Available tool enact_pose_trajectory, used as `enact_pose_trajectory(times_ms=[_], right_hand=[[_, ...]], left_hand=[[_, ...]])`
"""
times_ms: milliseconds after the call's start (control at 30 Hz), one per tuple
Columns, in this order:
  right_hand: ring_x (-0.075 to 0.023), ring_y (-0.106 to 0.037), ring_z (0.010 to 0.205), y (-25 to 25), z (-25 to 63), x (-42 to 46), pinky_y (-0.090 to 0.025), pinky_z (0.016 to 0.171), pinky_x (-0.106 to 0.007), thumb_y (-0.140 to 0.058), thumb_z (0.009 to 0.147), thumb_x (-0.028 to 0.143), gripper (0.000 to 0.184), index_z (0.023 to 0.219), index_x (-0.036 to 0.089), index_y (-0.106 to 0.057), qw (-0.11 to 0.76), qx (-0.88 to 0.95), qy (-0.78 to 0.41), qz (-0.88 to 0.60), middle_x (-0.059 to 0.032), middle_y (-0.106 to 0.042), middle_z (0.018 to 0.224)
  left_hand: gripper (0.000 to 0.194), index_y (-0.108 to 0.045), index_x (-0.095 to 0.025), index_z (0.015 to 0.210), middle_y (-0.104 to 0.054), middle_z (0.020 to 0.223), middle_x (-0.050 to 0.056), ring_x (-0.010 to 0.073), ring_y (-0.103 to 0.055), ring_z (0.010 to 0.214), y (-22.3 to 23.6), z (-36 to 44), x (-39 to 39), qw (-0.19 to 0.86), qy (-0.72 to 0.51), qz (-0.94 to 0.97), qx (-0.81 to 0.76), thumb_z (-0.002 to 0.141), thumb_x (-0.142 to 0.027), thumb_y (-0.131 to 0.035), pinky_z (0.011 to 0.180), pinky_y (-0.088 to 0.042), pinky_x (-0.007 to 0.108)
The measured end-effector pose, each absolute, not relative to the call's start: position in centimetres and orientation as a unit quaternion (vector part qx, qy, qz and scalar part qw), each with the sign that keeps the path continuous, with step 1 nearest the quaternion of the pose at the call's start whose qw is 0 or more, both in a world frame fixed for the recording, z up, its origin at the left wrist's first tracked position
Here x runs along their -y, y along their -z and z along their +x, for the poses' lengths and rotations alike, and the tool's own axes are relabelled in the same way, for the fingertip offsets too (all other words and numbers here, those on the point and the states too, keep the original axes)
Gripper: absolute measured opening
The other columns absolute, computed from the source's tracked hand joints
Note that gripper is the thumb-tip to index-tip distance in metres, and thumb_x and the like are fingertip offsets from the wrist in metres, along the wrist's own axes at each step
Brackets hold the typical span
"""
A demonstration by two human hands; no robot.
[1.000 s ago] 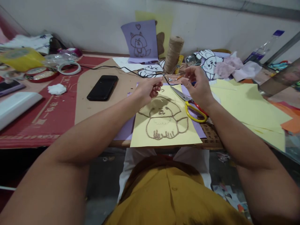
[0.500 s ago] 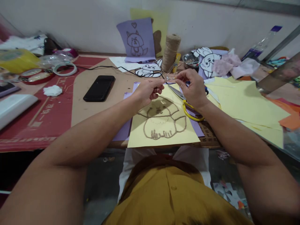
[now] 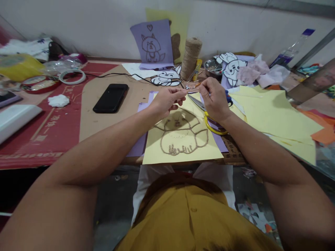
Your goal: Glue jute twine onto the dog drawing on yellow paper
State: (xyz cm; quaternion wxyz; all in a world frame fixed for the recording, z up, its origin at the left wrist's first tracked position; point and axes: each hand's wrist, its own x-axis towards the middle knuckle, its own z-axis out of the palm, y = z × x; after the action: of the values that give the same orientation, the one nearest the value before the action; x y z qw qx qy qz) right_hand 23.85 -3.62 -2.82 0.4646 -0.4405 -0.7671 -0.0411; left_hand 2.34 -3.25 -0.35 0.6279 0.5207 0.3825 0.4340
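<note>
Both hands are raised over the top edge of a yellow sheet, which bears an animal outlined in brown twine. My left hand is closed in a pinch, thumb against forefinger; whatever is in it is too small to name. A short gap to the right, my right hand is also pinched, with a thin orange-brown tip showing by its fingers. Scissors with yellow handles lie beneath the right hand, their blades pointing up and left. Purple paper shows under the yellow sheet.
A black phone lies to the left, near a white tape roll. Behind the hands stand a twine spool, a glue stick and a purple card. White animal cutouts lie nearby. Yellow sheets spread to the right.
My left hand has shifted slightly right. The fingers of my right hand have drawn closer together, and that hand has moved a little to the right. The paper and scissors look unmoved.
</note>
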Motion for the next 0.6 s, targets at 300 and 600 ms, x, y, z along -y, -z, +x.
enact_pose_trajectory(times_ms=[300, 600], right_hand=[[-0.0257, -0.060, 0.085, 2.5, 23.3, 3.8, -0.054, 0.089, -0.046, -0.020, 0.107, 0.090, 0.071, 0.076, 0.029, -0.041, 0.466, 0.744, 0.032, -0.477, -0.0059, -0.055, 0.077], [-0.0195, -0.049, 0.067, 1.9, 22.7, 4.8, -0.051, 0.078, -0.040, -0.030, 0.104, 0.093, 0.075, 0.067, 0.028, -0.041, 0.489, 0.734, -0.023, -0.470, -0.0009, -0.045, 0.064]], left_hand=[[0.026, -0.074, -0.014, 0.076, -0.061, 0.066, -0.002, 0.0036, -0.052, 0.055, -0.3, 2.6, 4.2, 0.594, -0.438, 0.557, -0.381, 0.100, -0.004, -0.071, 0.050, -0.031, 0.017], [0.019, -0.072, -0.016, 0.077, -0.063, 0.066, -0.003, 0.0052, -0.053, 0.055, 0.2, 2.6, 4.1, 0.543, -0.468, 0.588, -0.373, 0.094, -0.006, -0.072, 0.051, -0.034, 0.018]])
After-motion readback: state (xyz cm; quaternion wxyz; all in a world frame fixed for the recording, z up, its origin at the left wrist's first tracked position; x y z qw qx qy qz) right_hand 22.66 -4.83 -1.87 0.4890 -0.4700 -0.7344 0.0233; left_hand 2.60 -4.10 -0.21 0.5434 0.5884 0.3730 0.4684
